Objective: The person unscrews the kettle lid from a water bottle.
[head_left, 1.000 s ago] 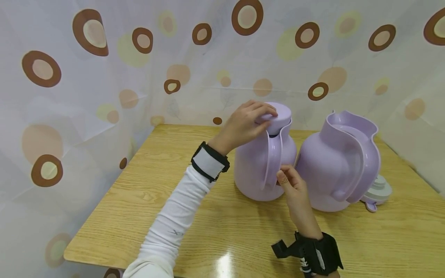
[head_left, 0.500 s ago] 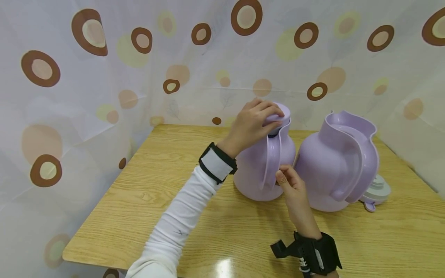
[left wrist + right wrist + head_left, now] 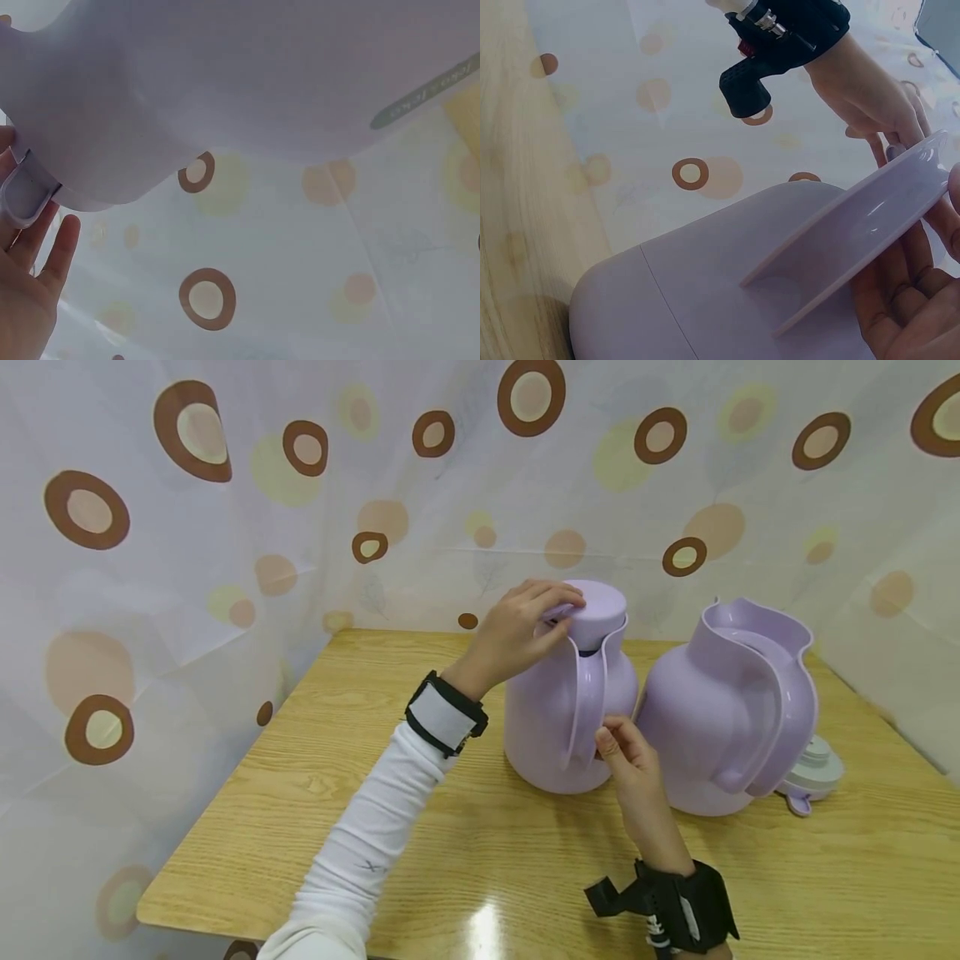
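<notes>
A lilac vacuum jug (image 3: 536,735) stands upright on the table. Its round lid (image 3: 606,603) is in place at the top, with a dark ring below. My left hand (image 3: 517,628) grips the lid's left edge, fingers over the top and thumb at the near side. In the left wrist view that left hand (image 3: 26,296) is around a small tab (image 3: 28,193) jutting from the jug's top. Low on the jug's handle (image 3: 591,693), my right hand (image 3: 633,753) pinches it between thumb and fingers. The right wrist view shows the right hand (image 3: 922,304) beside the handle (image 3: 877,214).
Close on the right stands a second lilac jug (image 3: 697,727), its top uncovered. Behind it lies a grey and lilac lid (image 3: 813,772). The wooden table (image 3: 300,777) ends at a left edge, and a patterned curtain (image 3: 450,485) hangs behind.
My left hand slid right across the lid, then drew back left to its edge, so more of the lid's top shows. My right hand has stayed on the handle.
</notes>
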